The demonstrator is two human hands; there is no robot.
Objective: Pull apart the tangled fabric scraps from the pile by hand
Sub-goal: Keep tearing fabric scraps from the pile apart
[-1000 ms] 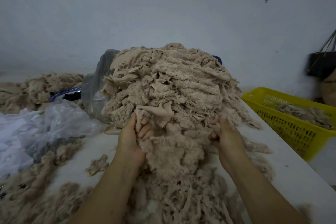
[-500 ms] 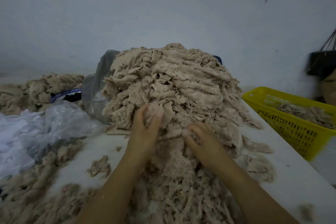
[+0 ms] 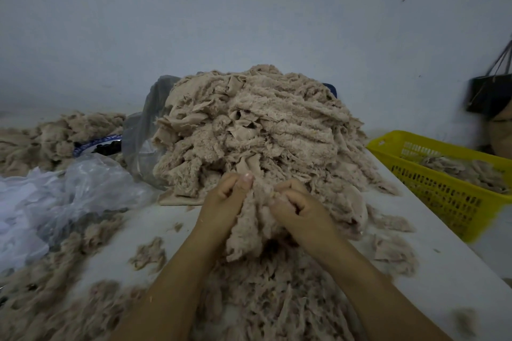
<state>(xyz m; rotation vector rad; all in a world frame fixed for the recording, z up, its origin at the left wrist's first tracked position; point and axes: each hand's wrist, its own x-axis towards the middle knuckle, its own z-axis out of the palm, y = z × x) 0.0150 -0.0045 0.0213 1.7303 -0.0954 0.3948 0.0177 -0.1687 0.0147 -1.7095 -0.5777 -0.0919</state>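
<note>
The table is partly hidden behind the scrap pile.

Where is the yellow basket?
In the head view, the yellow basket sits far right, just past the right edge of the white table, beside the scrap pile.

Your left hand and right hand are bare, with short nails and a pale thumbnail on the left, and both slim forearms show uncovered to the near edge.
</note>
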